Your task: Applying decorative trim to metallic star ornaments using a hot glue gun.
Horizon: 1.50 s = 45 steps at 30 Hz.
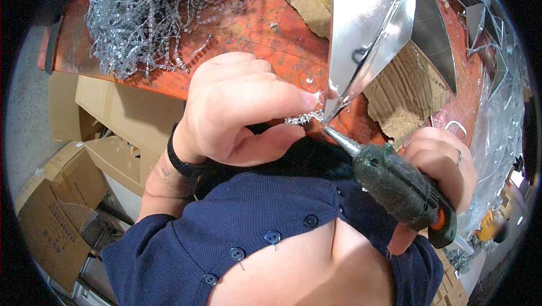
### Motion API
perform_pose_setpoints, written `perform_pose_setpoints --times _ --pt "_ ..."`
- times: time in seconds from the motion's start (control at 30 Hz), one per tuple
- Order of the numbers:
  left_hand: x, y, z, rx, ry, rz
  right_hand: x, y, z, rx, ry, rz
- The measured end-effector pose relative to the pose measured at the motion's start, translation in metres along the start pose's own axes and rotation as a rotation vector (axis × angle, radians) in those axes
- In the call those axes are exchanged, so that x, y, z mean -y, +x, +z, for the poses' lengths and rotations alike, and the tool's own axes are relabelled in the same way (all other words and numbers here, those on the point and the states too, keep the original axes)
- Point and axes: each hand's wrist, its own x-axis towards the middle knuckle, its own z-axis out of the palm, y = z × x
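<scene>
Two hands are at work, one tool and one shiny piece between them. Left hand [237, 108] curls over from the left, a black band at its wrist, with thumb and forefinger pinching a short bead strand [302, 118] that glitters silver just past the fingertips [307, 101]. That strand sits right against the lower tip of a mirror star [367, 29], one large folded shape of bright reflective facets that rises up and away from the fingertips and narrows to a sharp point beside them. Right hand [443, 165] is wrapped tight round one glue gun [403, 187], dark green and smeared, with an orange trigger under the fingers; a ring shows on one finger. The gun's metal nozzle [339, 139] points up-left and ends just below the pinched strand, close to the star's tip, though I can't tell if it touches. Beyond the left knuckles, one big tangled heap of beads [141, 18] lies on the red-brown table [259, 29]. Two torn pieces of cardboard [403, 100] lie under and behind the star. Several brown boxes [62, 193] sit below the left wrist.
</scene>
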Motion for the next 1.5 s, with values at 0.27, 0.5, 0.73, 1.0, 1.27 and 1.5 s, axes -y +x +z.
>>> perform_pose_setpoints --times 0.27,0.5,0.73,1.0,1.27,1.5 --pt "-0.001 0.004 -0.005 0.062 0.141 0.049 -0.002 -0.005 -0.002 0.022 -0.019 -0.033" --pt "-0.016 -0.014 0.002 -0.004 -0.004 -0.175 0.010 0.001 0.015 -0.169 -0.169 -0.036" --pt "-0.037 -0.016 0.004 0.049 0.070 -0.377 0.015 -0.025 -0.014 0.108 -0.321 -0.160" --pt "-0.045 -0.021 0.002 0.040 0.094 -0.529 0.002 -0.142 -0.028 -0.722 -0.613 0.423" --pt "-0.045 -0.019 0.014 -0.007 0.315 -0.468 -0.044 -0.121 -0.050 -0.407 -0.830 0.831" --pt "-0.025 -0.028 0.001 -0.081 0.270 -0.309 -0.046 -0.131 -0.070 -0.445 -0.696 0.814"
